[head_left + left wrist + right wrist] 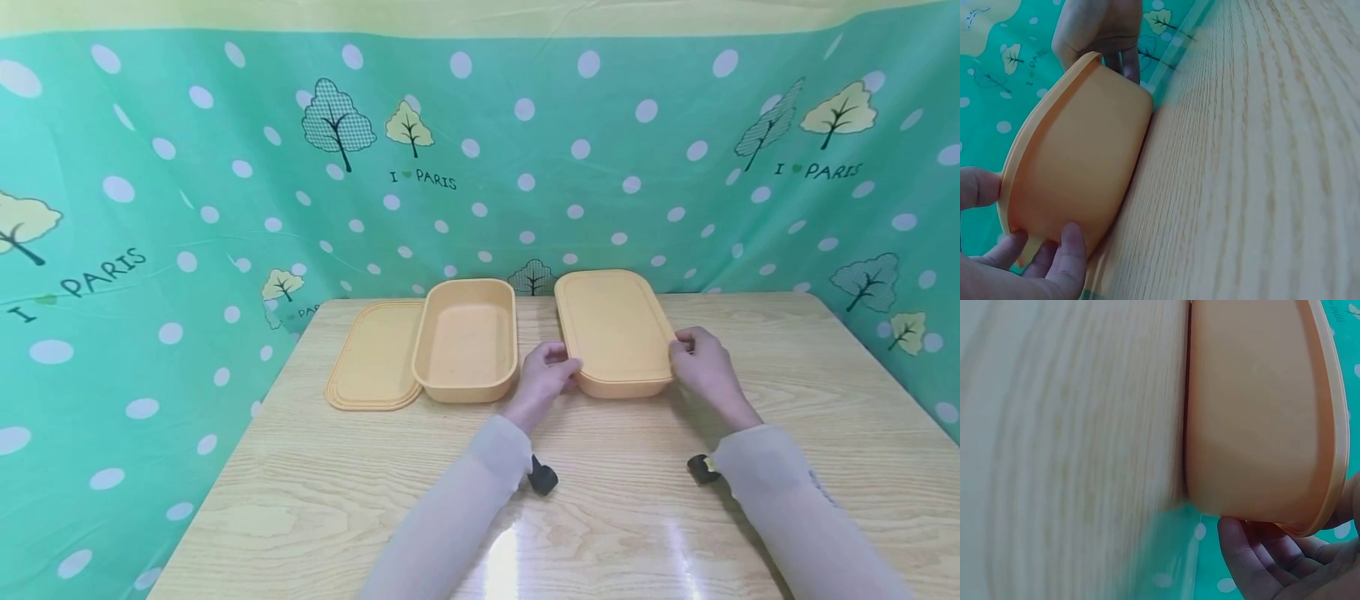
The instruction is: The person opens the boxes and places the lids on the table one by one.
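One covered, one bare

From the table's [607, 475] middle, the lidded orange food container [617, 329] stood at one o'clock, pinched between thumb and curled fingers by the left hand [542, 375] at its seven o'clock corner and the right hand [707, 365] near four. That one looked done (whether it was snapped tight, I couldn't tell). The uncovered container [467, 342] stood at eleven, a loose lid [377, 358] just beside it, unfitted.

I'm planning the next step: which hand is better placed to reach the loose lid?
Probably the left hand, nearer the loose lid across the open box; the right hand is farther away. Both hold the lidded box now.
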A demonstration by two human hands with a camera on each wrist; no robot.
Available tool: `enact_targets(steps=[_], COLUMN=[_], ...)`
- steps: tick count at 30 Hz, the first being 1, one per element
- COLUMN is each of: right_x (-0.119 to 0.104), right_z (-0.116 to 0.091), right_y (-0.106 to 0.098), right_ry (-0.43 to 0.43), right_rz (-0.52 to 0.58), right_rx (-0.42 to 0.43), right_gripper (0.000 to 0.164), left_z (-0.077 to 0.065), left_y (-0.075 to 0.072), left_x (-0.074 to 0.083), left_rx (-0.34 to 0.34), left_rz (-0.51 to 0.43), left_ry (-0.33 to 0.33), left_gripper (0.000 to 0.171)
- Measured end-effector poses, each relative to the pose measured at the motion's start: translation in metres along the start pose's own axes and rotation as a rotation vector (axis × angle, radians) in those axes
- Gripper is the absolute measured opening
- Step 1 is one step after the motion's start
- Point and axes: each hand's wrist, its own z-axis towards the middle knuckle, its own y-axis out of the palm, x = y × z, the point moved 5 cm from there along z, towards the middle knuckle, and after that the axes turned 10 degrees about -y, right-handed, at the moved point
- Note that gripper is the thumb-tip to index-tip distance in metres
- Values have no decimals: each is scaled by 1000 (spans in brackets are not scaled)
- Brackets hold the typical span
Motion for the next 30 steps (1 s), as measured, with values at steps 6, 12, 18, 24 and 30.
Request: enact_targets(steps=[6, 12, 18, 24, 30], right_x=[2, 2, 3, 3, 3], right_z=[0, -1, -2, -1, -1], right_y=[1, 0, -1, -2, 0], right_ry=[15, 18, 21, 19, 31], right_rz=[3, 38, 62, 78, 107], right_rx=[1, -14, -44, -39, -53], right_gripper=[49, 51, 60, 62, 62], left_z=[-1, -3, -2, -6, -8], left_y=[0, 1, 3, 4, 3], left_x=[0, 0, 0, 2, 3], left_rx=[9, 23, 57, 77, 99], left_rz=[17, 29, 41, 50, 69], left_ry=[9, 25, 43, 42, 52], left_gripper=[33, 31, 29, 30, 31])
